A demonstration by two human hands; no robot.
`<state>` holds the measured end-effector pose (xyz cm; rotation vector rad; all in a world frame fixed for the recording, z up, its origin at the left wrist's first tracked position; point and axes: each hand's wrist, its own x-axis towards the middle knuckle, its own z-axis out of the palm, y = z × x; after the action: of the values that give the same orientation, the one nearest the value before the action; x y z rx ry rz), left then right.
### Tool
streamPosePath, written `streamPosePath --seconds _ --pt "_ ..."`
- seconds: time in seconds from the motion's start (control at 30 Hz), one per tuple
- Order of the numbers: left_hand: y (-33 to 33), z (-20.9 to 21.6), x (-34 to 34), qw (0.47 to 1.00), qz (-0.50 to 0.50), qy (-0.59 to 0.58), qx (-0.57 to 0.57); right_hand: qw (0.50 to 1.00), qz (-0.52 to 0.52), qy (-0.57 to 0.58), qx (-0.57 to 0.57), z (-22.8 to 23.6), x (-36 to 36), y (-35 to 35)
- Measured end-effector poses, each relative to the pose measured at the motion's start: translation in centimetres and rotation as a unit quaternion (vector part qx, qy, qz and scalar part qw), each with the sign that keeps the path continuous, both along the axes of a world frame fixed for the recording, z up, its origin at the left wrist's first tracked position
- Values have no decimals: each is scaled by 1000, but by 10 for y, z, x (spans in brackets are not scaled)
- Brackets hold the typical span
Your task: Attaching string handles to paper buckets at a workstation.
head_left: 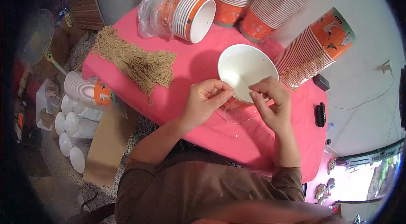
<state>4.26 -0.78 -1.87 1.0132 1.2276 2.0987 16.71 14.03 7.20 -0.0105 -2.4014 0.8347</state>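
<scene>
A white-lined paper bucket point(247, 69) with an orange outside stands on the pink table, its mouth tipped toward me. My left hand point(207, 99) is closed in a pinch at the bucket's near rim. From around its fingertips a thin pale string point(237, 121) hangs in a loose loop below the rim. On the rim's right side, my right hand point(272, 101) has its thumb and fingers curled together. Whatever sits between those fingertips is too small to make out. A bundle of tan strings point(137, 61) lies to the left on the table.
Tall stacks of nested paper buckets point(281, 0) line the table's back. A bagged stack point(186, 14) lies on its side, and another stack point(315, 48) with strings leans at right. A black object point(320, 115) is by the right edge. Left, a cardboard box point(108, 150) holds more buckets.
</scene>
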Motion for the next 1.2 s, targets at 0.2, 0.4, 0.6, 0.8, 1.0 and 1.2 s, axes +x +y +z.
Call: streamPosePath --seconds 0.2,0.4,0.6,0.8,1.0,1.2 --pt "0 3 2 1000 14 -20 -17 993 101 -52 -14 0 -10 3" --pt "2 4 5 998 -17 -40 36 994 93 -49 -1 -4 -14 1" --pt "-5 12 6 990 75 118 -14 994 102 -38 -6 -2 -12 2" --pt "-5 8 -1 960 117 255 -25 991 125 -42 18 1 -8 8" --pt "-1 8 3 979 98 176 20 980 177 -17 93 2 -8 10" --pt "-5 16 2 965 116 237 -8 976 192 -3 106 -4 -6 12"
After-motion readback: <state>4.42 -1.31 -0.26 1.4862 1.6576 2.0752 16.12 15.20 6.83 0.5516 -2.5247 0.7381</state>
